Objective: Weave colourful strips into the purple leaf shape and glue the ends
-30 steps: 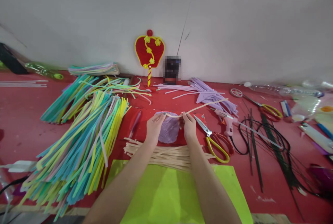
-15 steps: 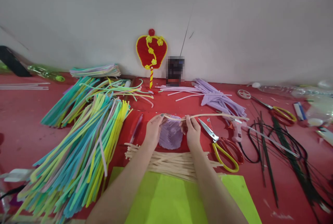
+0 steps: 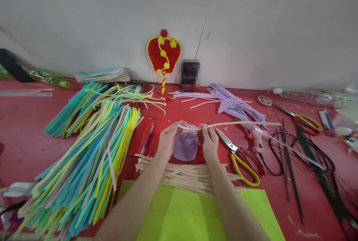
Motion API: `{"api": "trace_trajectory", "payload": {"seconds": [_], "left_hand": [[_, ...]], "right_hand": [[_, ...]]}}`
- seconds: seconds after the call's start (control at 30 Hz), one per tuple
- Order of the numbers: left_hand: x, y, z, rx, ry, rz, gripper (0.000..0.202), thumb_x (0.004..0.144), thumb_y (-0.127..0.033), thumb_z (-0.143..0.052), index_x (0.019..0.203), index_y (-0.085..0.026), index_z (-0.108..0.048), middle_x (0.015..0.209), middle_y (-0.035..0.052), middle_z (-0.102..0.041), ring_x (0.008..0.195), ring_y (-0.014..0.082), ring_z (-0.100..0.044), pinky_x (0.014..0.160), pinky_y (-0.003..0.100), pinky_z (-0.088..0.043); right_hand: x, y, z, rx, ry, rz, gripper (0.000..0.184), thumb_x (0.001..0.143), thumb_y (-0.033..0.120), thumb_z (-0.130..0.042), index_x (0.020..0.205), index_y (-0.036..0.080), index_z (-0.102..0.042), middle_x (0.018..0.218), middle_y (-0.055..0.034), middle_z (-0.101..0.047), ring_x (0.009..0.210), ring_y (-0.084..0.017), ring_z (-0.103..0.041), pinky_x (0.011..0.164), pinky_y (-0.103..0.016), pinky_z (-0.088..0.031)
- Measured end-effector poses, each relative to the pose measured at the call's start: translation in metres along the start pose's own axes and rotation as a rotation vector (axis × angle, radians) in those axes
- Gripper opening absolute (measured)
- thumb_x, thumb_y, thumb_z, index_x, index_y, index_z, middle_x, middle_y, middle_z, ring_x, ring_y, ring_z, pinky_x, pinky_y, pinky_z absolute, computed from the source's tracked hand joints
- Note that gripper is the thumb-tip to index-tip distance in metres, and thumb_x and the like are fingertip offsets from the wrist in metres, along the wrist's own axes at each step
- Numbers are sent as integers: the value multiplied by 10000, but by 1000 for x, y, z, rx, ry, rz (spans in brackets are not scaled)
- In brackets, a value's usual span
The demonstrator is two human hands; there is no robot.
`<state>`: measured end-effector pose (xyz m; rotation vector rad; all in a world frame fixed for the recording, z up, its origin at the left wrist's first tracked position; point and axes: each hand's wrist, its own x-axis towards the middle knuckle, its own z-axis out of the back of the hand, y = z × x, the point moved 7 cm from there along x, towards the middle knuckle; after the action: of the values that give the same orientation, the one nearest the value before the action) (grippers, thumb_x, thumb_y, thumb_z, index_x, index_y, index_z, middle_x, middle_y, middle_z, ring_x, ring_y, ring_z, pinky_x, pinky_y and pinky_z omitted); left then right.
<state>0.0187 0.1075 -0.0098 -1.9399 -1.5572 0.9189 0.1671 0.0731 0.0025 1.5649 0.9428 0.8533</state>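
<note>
My left hand and my right hand pinch a long cream pipe cleaner along the top edge of a flat purple fan-shaped piece lying on the red table. The left hand's fingers hold the strand's left end against the purple piece's upper left rim. At the upper right rim the right hand grips the strand, and the free length runs out to the right over the scissors and glue gun. Under my wrists lies a bundle of cream pipe cleaners.
Big piles of blue, green and yellow pipe cleaners fill the left. Purple ones lie behind. Yellow-handled scissors, a pink glue gun, black wires and a second pair of scissors are right. A red fan leans on the wall. Green sheet is nearest me.
The cream strand's free end has swung down from an upward slant to lie nearly level, reaching farther right. Both hands keep their pinch at the purple piece's top edge. The view has shifted slightly.
</note>
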Motion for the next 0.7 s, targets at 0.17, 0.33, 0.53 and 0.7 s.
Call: {"api": "trace_trajectory", "payload": {"seconds": [0.17, 0.33, 0.53, 0.7], "left_hand": [[-1, -1, -1, -3, -5, 13, 318, 597, -356, -739, 830, -142, -705, 891, 110, -717, 945, 245, -650, 932, 392, -414], [1, -1, 3, -19, -39, 8, 288, 596, -336, -730, 803, -141, -688, 833, 87, -722, 904, 227, -663, 911, 375, -432], [3, -6, 7, 4, -62, -47, 307, 604, -340, -725, 834, -144, -671, 825, 73, -717, 855, 206, -671, 877, 359, -459], [3, -9, 12, 83, -83, -127, 316, 633, -365, -706, 860, -148, -663, 771, 60, -712, 808, 193, -674, 824, 339, -488]], "right_hand": [[0, 0, -1, -2, 18, 3, 318, 804, 512, -514, 718, 206, -529, 532, 44, -549, 388, -90, -428, 360, -237, -318], [-1, 0, -2, -10, 37, 20, 329, 808, 516, -508, 696, 207, -523, 533, 45, -546, 392, -90, -426, 370, -239, -319], [-1, 0, -4, -9, 64, 6, 334, 807, 515, -510, 677, 207, -517, 523, 43, -538, 397, -94, -427, 387, -245, -322], [-1, 0, -4, -28, 71, 1, 354, 793, 544, -511, 677, 210, -512, 519, 42, -539, 410, -99, -429, 396, -247, -326]]}}
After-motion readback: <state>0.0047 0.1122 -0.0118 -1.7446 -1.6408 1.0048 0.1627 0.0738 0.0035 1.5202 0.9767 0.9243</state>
